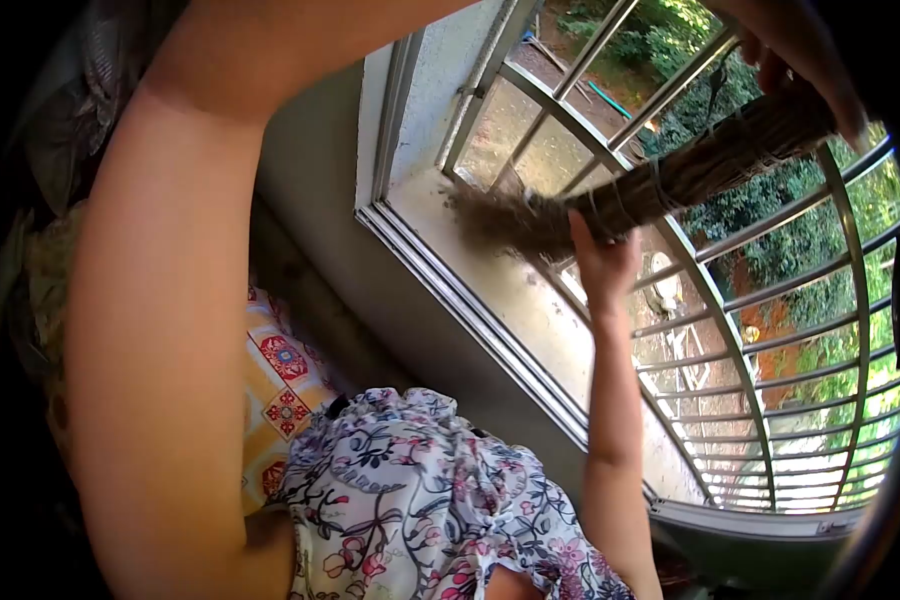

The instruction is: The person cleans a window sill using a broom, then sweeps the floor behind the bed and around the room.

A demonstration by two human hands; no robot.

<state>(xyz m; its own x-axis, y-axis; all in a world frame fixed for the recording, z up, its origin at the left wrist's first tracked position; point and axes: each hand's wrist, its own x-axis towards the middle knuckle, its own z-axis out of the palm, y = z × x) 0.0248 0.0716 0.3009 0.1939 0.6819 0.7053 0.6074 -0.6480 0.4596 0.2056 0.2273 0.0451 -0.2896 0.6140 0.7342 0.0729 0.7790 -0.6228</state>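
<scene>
A broom (pixel 670 185), a thick bundle of brown stems, slants across the right half of the view over a window ledge (pixel 565 318). Its bristles (pixel 500 215) fan out at the left end, frayed and blurred, above the near-white surface of the ledge; whether they touch it cannot be told. The handle rises to the right, in front of the metal grille (pixel 740 345), and thin ties circle it at several places.

Of the two hands, the right hand (pixel 607 262) grasps the broom from below, just beside the bristles, with the thumb up against the near side of the bundle. The left hand (pixel 805 65) is at the far right, at the other end of the handle, with its fingers around the stems; it is dark and partly cut off by the rounded border of the view. The left arm (pixel 160 300) bends at the elbow and stretches across the top of the scene to get there.

Sliding-window tracks (pixel 480 325) run along the near edge of the ledge, with a plain wall (pixel 370 250) on their left. Beyond the curved bars lie green foliage (pixel 780 220), bare ground and a thin green strip (pixel 608 98).

At the bottom is the person's floral garment (pixel 410 480), white with pink and dark print. To its left, partly behind the left arm, is a patterned cloth (pixel 285 385) with red, blue and yellow squares.
</scene>
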